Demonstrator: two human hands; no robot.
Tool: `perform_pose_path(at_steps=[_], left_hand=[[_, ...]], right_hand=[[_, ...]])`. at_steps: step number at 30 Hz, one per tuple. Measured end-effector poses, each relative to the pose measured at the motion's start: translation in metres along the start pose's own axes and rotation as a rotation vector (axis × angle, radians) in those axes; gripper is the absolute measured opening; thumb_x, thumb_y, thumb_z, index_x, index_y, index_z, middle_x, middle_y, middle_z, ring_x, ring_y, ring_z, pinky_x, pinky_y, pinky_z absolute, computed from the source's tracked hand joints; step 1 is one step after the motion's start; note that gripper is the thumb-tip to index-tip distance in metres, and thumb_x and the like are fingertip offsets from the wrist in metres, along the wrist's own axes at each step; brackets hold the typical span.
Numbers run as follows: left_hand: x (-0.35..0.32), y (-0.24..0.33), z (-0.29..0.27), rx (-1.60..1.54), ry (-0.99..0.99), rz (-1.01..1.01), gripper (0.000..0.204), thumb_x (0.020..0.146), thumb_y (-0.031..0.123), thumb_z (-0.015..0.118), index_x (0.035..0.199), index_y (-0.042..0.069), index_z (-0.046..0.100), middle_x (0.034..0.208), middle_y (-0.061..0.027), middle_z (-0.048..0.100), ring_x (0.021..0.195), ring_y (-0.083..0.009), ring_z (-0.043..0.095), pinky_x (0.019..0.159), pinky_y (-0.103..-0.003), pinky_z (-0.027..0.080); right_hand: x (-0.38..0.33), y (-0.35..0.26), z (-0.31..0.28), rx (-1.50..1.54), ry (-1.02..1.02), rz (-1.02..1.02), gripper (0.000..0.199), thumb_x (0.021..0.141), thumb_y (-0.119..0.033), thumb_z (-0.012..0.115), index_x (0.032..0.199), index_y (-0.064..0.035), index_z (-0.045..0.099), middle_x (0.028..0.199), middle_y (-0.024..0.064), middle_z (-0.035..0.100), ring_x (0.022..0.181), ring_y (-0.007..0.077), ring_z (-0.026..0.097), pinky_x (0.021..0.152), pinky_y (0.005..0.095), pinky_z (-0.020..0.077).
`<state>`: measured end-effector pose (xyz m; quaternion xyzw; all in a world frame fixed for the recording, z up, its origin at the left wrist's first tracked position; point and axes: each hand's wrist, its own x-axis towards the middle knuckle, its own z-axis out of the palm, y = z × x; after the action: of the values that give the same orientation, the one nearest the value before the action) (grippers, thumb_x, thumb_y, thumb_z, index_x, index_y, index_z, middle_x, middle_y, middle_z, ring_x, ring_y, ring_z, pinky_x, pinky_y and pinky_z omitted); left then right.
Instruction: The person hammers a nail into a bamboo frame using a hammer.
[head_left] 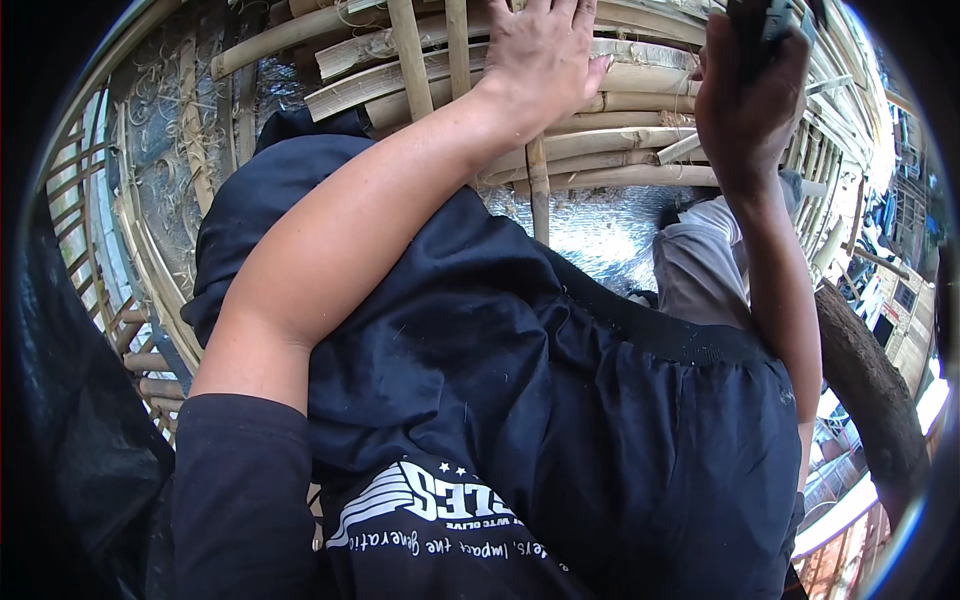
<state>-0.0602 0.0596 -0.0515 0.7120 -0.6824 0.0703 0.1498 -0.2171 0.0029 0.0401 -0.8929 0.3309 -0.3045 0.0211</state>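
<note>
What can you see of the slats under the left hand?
The slats look like split bamboo: pale tan, narrow, laid side by side with some gaps, running roughly crosswise and bowed by the lens. Some left ends look rough and frayed. Two thin poles cross over them near those ends. The left hand rests on them, back up.

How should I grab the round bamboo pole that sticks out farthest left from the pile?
Probably by the bamboo pole's left end, coming from the left. That end juts past the split strips and looks free, while its other part runs toward two crossing poles.
</note>
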Motion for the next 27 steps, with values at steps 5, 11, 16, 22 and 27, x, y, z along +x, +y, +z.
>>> perform_pose_path(at_steps=[5, 11, 16, 22, 27], left_hand=[[0.002, 0.007, -0.01, -0.005, -0.14, -0.002, 0.083, 0.101, 0.054, 0.039, 0.161, -0.001, 0.021, 0.172, -0.0152, 0.009, 0.159, -0.0338, 0.003, 0.119, -0.074, 0.007], [0.004, 0.004, 0.007, -0.016, -0.096, -0.003, 0.085, 0.1, 0.055, 0.04, 0.161, 0.0, 0.019, 0.172, -0.014, 0.006, 0.159, -0.0338, -0.001, 0.12, -0.073, 0.004], [0.002, 0.007, 0.008, -0.005, -0.053, -0.022, 0.084, 0.103, 0.057, 0.036, 0.161, 0.0, 0.019, 0.172, -0.0144, 0.003, 0.159, -0.0335, -0.001, 0.12, -0.072, 0.005], [0.003, 0.003, 0.003, -0.002, -0.044, 0.015, 0.083, 0.101, 0.056, 0.038, 0.16, 0.0, 0.023, 0.172, -0.015, 0.004, 0.159, -0.0342, 0.002, 0.12, -0.073, 0.006], [0.003, 0.006, 0.007, -0.067, -0.059, -0.01, 0.083, 0.101, 0.055, 0.04, 0.16, -0.001, 0.024, 0.171, -0.0164, 0.01, 0.159, -0.0343, 0.004, 0.119, -0.073, 0.006]], right_hand=[[-0.009, 0.011, 0.006, -0.127, -0.286, 0.021, 0.026, 0.099, -0.018, 0.068, 0.111, -0.0018, 0.052, 0.072, 0.0219, 0.065, 0.069, 0.0426, 0.068, 0.057, 0.0432, 0.05], [0.002, 0.006, -0.002, 0.247, 0.062, 0.103, 0.029, 0.098, -0.014, 0.069, 0.113, 0.0028, 0.051, 0.075, 0.0144, 0.066, 0.062, 0.0211, 0.068, 0.054, 0.0382, 0.0523], [-0.016, 0.011, 0.015, 0.004, -0.268, 0.063, 0.028, 0.103, -0.028, 0.063, 0.11, -0.0027, 0.054, 0.076, 0.022, 0.065, 0.064, 0.0366, 0.068, 0.057, 0.044, 0.0487], [-0.012, 0.028, 0.008, 0.249, 0.043, -0.002, 0.028, 0.103, -0.02, 0.064, 0.109, 0.0023, 0.049, 0.074, 0.0161, 0.068, 0.065, 0.024, 0.07, 0.057, 0.0351, 0.0513], [-0.015, 0.022, 0.009, -0.066, -0.242, 0.051, 0.028, 0.102, -0.024, 0.065, 0.117, -0.0033, 0.054, 0.075, 0.0186, 0.067, 0.067, 0.0331, 0.071, 0.058, 0.0422, 0.0502]])
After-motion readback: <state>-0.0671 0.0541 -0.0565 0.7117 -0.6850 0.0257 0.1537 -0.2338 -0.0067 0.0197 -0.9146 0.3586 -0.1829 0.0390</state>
